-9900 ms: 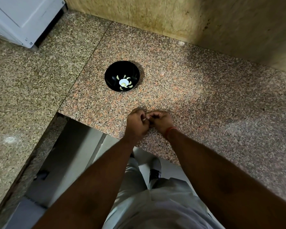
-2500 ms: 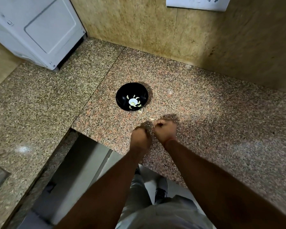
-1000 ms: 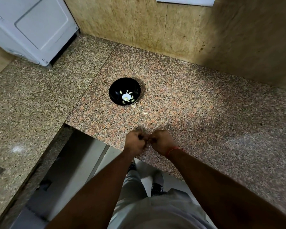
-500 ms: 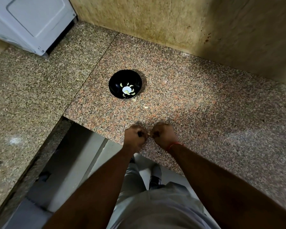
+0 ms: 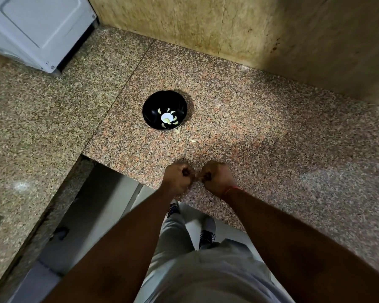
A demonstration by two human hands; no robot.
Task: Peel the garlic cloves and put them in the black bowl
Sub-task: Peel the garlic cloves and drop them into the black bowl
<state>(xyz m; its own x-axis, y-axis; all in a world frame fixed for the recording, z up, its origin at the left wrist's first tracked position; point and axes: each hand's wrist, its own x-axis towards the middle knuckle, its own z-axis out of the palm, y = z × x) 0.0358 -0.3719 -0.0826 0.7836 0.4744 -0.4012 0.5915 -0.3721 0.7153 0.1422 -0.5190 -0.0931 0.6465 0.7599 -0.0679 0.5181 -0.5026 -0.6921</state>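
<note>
— Entry, left to right: left hand, fingers curled tight, pinching one end of something tiny at the counter's near edge. Item itself?

— Garlic clove, judged by the task; only a pale sliver visible between the two fists, too small to tell peeled from unpeeled. Right hand likewise clenched, pinching the other end, knuckles just beside the left's.

— Handling note for the step?

— Probably peeling. Best kept over the countertop, not past the edge, so a dropped clove lands on stone. Skin to be nicked at the tip, then pulled along the length; light pressure, since a bare clove turns slippery.

— Destination?

— Black bowl, beyond the left hand and a little to its left, well apart from both fists. Round, glossy, dark inside; several pale curved cloves ringed round a white spot at the bottom.

— Loose matter?

— Two pale scraps on the stone between the bowl and the hands, one touching or nearly touching the bowl's rim. Skin or clove: cannot tell.
</note>
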